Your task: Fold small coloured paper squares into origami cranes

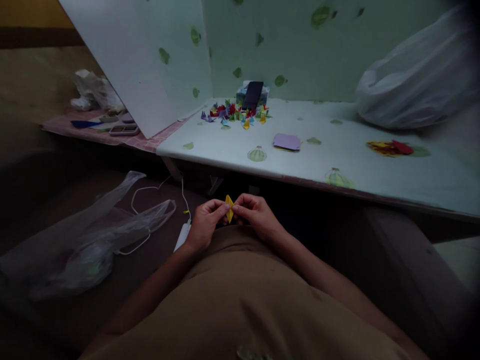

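Observation:
A small folded yellow paper piece (229,208) is held low in front of my body, below the table edge. My left hand (204,225) pinches its left side with fingers closed. From the other side my right hand (256,215) pinches it the same way. On the pale green table (337,150) beyond lies a pile of several small folded paper pieces in mixed colours (234,114), a purple stack of paper squares (287,142) and a red and yellow paper heap (390,148).
A dark phone (252,95) leans on a box behind the pile. A large white plastic bag (416,85) sits at the back right. A clear plastic bag (93,235) and a white cable (150,210) lie on the floor at left. A white board (138,60) leans at left.

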### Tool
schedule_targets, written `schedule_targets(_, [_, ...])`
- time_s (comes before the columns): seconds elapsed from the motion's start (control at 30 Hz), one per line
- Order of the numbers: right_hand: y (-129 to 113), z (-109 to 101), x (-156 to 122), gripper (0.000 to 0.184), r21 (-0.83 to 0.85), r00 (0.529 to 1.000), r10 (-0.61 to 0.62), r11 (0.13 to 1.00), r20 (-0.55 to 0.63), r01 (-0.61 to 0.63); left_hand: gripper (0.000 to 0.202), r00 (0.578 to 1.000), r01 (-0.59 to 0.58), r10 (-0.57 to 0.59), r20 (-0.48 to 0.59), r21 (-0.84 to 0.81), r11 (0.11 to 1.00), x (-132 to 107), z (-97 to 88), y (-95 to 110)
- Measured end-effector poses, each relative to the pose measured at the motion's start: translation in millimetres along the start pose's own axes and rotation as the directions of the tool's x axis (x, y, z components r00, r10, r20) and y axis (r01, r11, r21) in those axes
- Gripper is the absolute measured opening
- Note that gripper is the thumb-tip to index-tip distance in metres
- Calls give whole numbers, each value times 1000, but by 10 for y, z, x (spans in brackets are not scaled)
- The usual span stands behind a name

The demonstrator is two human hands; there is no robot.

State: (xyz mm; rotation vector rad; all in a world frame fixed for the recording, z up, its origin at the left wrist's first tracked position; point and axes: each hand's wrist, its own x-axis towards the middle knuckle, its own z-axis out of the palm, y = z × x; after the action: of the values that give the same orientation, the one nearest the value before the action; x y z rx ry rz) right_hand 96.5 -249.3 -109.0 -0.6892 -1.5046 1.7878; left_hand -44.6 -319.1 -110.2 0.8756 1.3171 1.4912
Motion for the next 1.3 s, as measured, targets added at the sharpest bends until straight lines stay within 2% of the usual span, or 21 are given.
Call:
schedule_targets(0.17, [8, 3, 1, 28, -12, 1000, 8, 1000, 14, -8, 20, 999, -50, 49, 13, 86, 995, -18, 15, 53])
schedule_targets(0.47, [-2, -6, -2, 25, -13, 1000, -8, 1000, 12, 9, 20, 997, -77, 76, 16, 98, 992, -26, 7, 41])
schedule_targets(0.63, [-15, -5, -10, 24, -15, 1000, -17, 1000, 10, 17, 17, 998, -45, 44, 39, 33, 998, -25, 11, 34])
schedule_targets(0.8, [-44, 4, -23, 27, 46, 999, -3, 999, 51, 1, 15, 986, 64, -36, 162, -170, 983, -21, 4, 2])
schedule_targets(0.9, [-39, 4, -21, 27, 97, 998, 13, 995, 68, -19, 16, 979, 104, -60, 196, -222, 969, -26, 12, 13])
schedule_targets(1.17, [-9, -13, -5, 27, 97, 997, 13, 995, 79, -21, 21, 973, 145, -89, 212, -264, 954, -31, 9, 28])
schedule_targets(1.3, [-6, -16, -6, 27, 96, 996, 13, 995, 86, -22, 18, 984, 110, -73, 165, -225, 968, -19, -7, 1])
